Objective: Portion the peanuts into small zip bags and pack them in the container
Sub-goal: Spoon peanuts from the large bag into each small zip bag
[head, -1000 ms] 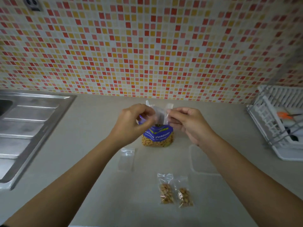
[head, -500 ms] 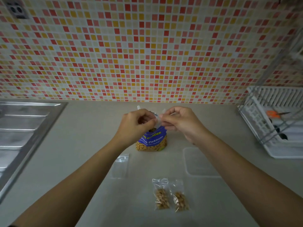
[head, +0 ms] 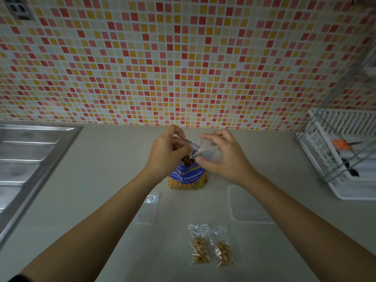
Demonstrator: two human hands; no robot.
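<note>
A blue bag of salted peanuts (head: 188, 177) stands open on the counter. Just above it I hold a small clear zip bag (head: 200, 149) between both hands. My left hand (head: 169, 151) pinches its left edge, and my right hand (head: 220, 157) pinches its right side between thumb and fingers. Two small zip bags filled with peanuts (head: 200, 249) (head: 223, 253) lie side by side on the near counter. An empty zip bag (head: 148, 208) lies flat to the left. A clear container (head: 248, 206) sits flat right of centre, partly under my right forearm.
A steel sink drainboard (head: 26, 159) fills the left. A white dish rack (head: 343, 155) holding orange-handled scissors (head: 341, 143) stands at the right. The tiled wall (head: 183, 58) rises behind the counter.
The small clear bag has come apart at its mouth between my hands, which have spread slightly. The view has tilted up a little.
</note>
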